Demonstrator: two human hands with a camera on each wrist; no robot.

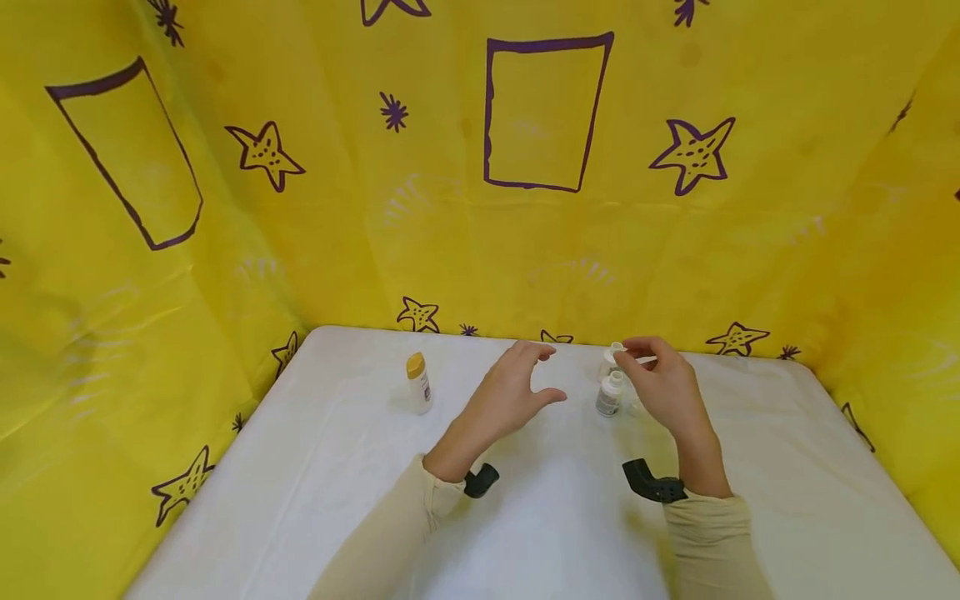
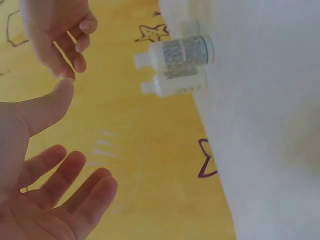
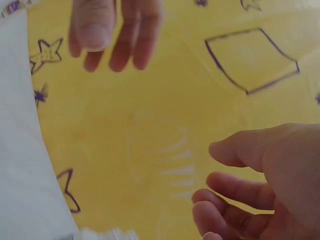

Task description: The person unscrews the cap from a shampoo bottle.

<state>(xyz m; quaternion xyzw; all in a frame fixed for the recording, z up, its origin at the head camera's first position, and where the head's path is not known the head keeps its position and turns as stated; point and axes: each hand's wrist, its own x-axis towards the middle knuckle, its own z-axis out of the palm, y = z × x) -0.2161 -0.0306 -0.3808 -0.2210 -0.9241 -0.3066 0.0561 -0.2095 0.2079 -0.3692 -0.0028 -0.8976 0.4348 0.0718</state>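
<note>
My left hand point(image 1: 504, 393) hovers over the middle of the table with thumb and fingers spread apart, nothing between them. To its right, my right hand point(image 1: 663, 392) hangs beside two small white bottles, its fingers loosely bent and nothing in them. The nearer bottle point(image 1: 609, 397) stands upright with a grey printed label and a bare narrow neck. Behind it the farther bottle point(image 1: 607, 362) is partly covered by the nearer one and by my right fingertips in the head view. In the left wrist view both hands point(image 2: 45, 205) are apart from the bottles point(image 2: 182, 54).
A white bottle with a yellow cap point(image 1: 418, 385) stands at the left on the white-covered table point(image 1: 555, 533). A small whitish piece point(image 1: 636, 407) lies right of the nearer bottle. Yellow sheeting point(image 1: 450, 242) with purple drawings rises behind and at both sides.
</note>
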